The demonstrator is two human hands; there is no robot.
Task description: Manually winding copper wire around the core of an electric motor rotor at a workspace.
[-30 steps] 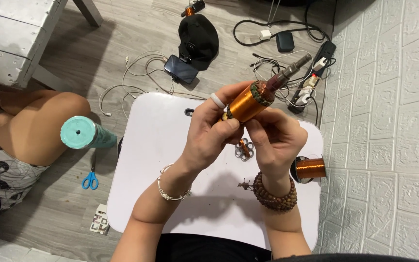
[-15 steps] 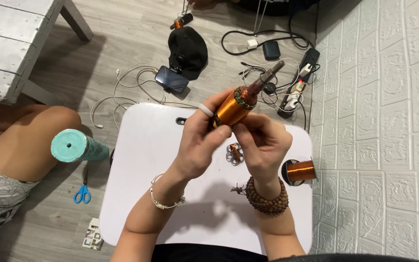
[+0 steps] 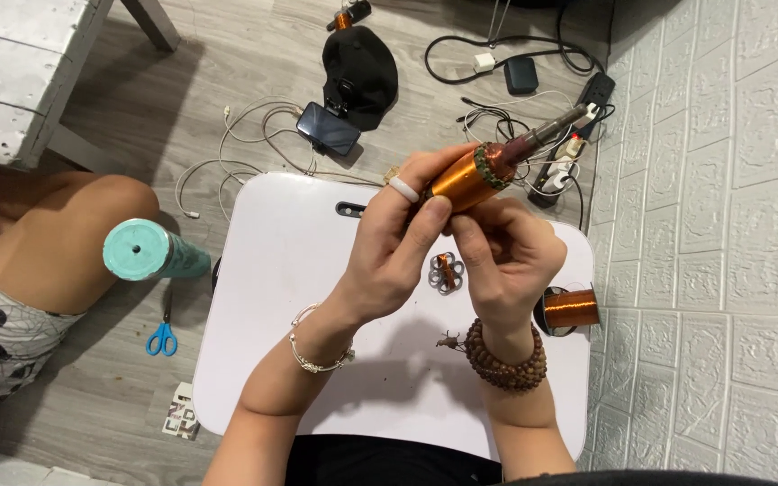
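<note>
Both hands hold a copper-wound motor rotor [image 3: 474, 174] with a steel shaft pointing up and to the right, above a small white table [image 3: 281, 270]. My left hand [image 3: 402, 243], with a white ring on one finger, grips the rotor's body from the left. My right hand [image 3: 506, 256] pinches the lower end of the winding from the right. Below the hands on the table lies a small metal part with copper wire [image 3: 446, 272]. A spool of copper wire [image 3: 569, 309] rests at the table's right edge.
A teal tumbler [image 3: 150, 252] and blue scissors [image 3: 163, 337] lie on the floor at left, by another person's knee [image 3: 74, 234]. A phone [image 3: 328, 129], black cap [image 3: 359, 72], cables and a power strip [image 3: 569, 135] lie beyond the table. A white brick-pattern wall [image 3: 731, 225] is at right.
The view has shifted slightly; the rotor stays gripped in both hands, tilted the same way, with my fingers adjusted a little on the winding.
</note>
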